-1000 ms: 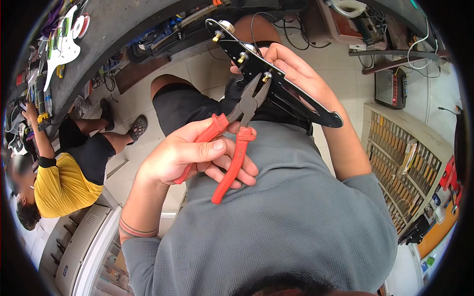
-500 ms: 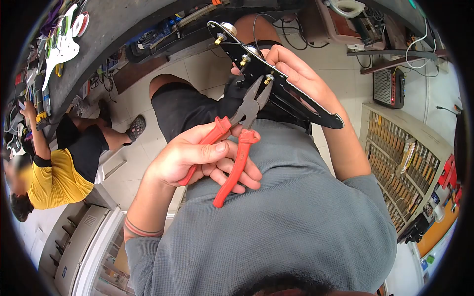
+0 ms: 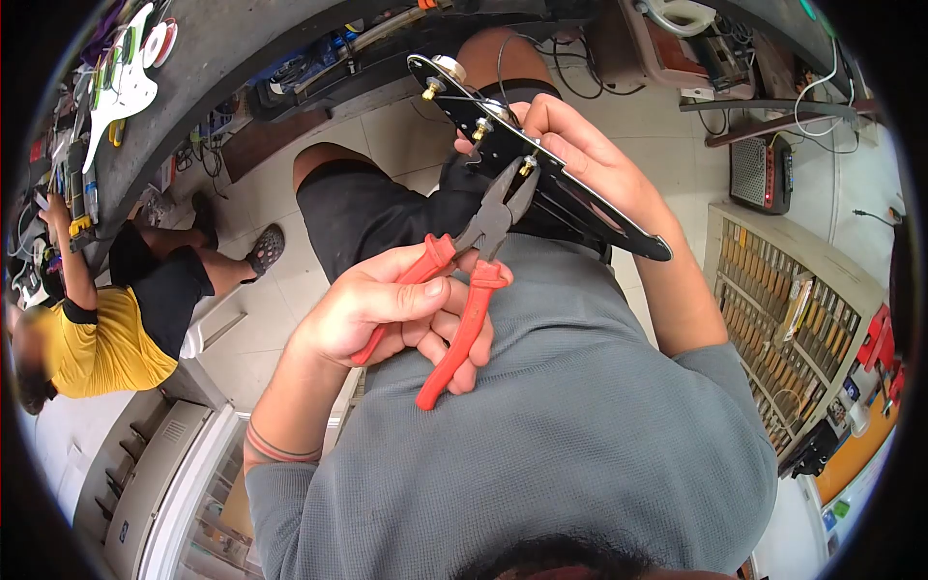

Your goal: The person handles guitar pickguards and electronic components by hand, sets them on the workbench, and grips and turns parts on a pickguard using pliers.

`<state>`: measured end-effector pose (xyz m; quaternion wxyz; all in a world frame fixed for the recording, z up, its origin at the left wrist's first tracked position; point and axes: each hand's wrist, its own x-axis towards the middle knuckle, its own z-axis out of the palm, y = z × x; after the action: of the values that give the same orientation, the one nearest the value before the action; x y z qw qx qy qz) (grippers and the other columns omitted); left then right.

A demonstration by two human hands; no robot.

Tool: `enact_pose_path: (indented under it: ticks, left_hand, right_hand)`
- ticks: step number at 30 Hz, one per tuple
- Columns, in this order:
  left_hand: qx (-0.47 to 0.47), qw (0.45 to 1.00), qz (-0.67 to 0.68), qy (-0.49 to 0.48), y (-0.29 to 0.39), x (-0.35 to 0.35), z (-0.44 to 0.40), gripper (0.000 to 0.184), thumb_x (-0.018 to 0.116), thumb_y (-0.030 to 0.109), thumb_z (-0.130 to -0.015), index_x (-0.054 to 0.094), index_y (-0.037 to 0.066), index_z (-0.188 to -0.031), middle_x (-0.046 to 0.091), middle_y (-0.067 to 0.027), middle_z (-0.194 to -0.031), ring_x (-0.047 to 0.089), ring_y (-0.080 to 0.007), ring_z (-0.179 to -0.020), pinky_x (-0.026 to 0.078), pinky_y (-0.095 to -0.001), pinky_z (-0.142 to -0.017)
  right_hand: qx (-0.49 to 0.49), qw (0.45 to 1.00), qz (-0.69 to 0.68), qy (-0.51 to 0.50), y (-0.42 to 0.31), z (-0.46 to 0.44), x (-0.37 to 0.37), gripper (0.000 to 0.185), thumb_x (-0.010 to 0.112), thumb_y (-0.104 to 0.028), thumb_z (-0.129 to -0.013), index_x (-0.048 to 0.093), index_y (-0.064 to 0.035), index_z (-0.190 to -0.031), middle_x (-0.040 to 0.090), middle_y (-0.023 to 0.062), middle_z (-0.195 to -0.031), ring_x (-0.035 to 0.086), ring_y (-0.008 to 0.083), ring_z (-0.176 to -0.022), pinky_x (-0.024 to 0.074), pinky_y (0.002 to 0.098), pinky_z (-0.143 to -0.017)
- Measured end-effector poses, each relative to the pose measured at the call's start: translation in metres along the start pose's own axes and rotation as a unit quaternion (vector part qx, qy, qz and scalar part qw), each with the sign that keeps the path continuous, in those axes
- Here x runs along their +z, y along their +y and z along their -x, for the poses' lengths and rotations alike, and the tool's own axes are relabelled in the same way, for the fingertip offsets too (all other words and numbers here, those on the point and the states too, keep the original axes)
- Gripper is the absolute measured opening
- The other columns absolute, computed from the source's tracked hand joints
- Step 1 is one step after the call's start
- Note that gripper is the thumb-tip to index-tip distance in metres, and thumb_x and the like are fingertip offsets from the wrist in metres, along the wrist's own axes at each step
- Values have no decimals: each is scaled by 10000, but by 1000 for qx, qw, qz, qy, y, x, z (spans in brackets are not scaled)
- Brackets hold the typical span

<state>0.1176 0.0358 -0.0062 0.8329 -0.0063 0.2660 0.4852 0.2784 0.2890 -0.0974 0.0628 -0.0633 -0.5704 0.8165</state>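
My left hand is wrapped round red-handled combination pliers, thumb on one handle and fingers curled at the other. The handles are spread, and the jaws are parted at a brass-coloured potentiometer shaft; whether they touch it I cannot tell. My right hand grips a black pickguard-like plate, holding it tilted above my lap. Two other brass shafts with nuts stand along the plate. Round metal parts and a dark wire show behind its edge, and some of my right fingers are hidden behind it.
A dark workbench curves along the top left, bearing a white pickguard and tools. A person in a yellow shirt is at the left. On the right are a rack of wooden-handled tools and a small speaker.
The plate has dipped slightly, and the pliers' jaws have come up around the brass shaft nearest them. My left fingers have curled closer round the lower handle.
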Motion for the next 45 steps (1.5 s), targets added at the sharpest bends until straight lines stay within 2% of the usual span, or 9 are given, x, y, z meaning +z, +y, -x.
enact_pose_path:
  ticks: [12,16,19,22,25,28,30,33,45]
  left_hand:
    - [-43,962,-223,150,22,36,14,569,640,376,-1096,513,-28,-1476,743,-245,-1079,784,-330,-832,640,-395,-762]
    - [-30,963,-224,145,25,37,23,560,680,312,-1085,511,-39,-1487,749,-222,-1111,786,-318,-968,630,-397,-854]
    - [-4,966,-235,110,25,28,49,572,712,294,-1079,513,-57,-1484,762,-179,-1142,756,-273,-1092,600,-399,-948]
    - [16,958,-272,93,23,4,91,637,756,327,-1043,512,-72,-1474,756,-203,-1121,775,-275,-997,617,-367,-814]
    - [209,911,-297,194,12,-5,103,731,804,402,-991,489,-57,-1465,721,-190,-970,705,-239,-663,523,-307,-514]
    - [465,793,-266,290,4,18,74,696,692,356,-1080,331,9,-1564,606,-167,-963,626,-214,-705,533,-310,-527]
    - [532,737,-303,288,2,12,76,578,584,229,-1128,307,30,-1594,567,-215,-1302,624,-207,-815,564,-299,-621]
    - [543,713,-292,336,-1,19,76,567,542,90,-1093,316,35,-1611,543,-253,-1478,643,-181,-873,577,-304,-658]
    - [552,694,-251,388,-22,3,84,689,736,60,-1000,367,-3,-1578,654,-251,-1294,714,-207,-835,624,-344,-648]
  right_hand:
    - [-12,999,40,21,-11,6,18,336,579,-379,-1154,562,-53,-1073,585,113,-1329,544,176,-1194,432,340,-1070]
    - [17,996,56,65,-35,6,37,312,625,-350,-1137,552,-51,-1088,589,98,-1320,525,171,-1196,445,346,-1051]
    - [-47,994,86,56,-43,2,42,289,668,-313,-1114,573,-43,-1069,596,117,-1299,564,212,-1239,464,378,-1052]
    - [-156,951,264,47,-60,-6,40,271,754,-252,-1032,593,-34,-1025,599,164,-1320,619,314,-1269,486,419,-1055]
    - [-162,922,348,41,-77,-11,54,354,850,-274,-918,604,-37,-1010,593,169,-1348,623,360,-1283,491,477,-1077]
    - [-196,866,459,25,-84,-19,81,472,890,-388,-820,592,-48,-954,596,148,-1400,602,340,-1274,485,558,-1149]
    - [-247,820,517,21,-84,-23,101,471,909,-365,-768,591,-56,-928,598,124,-1368,613,316,-1249,486,546,-1157]
    - [-260,809,528,18,-76,-24,121,455,912,-341,-704,616,-57,-901,596,113,-1336,610,281,-1265,451,533,-1187]
    - [-247,814,525,15,-65,-16,142,422,929,-286,-704,632,-58,-899,601,107,-1316,603,275,-1321,406,557,-1211]
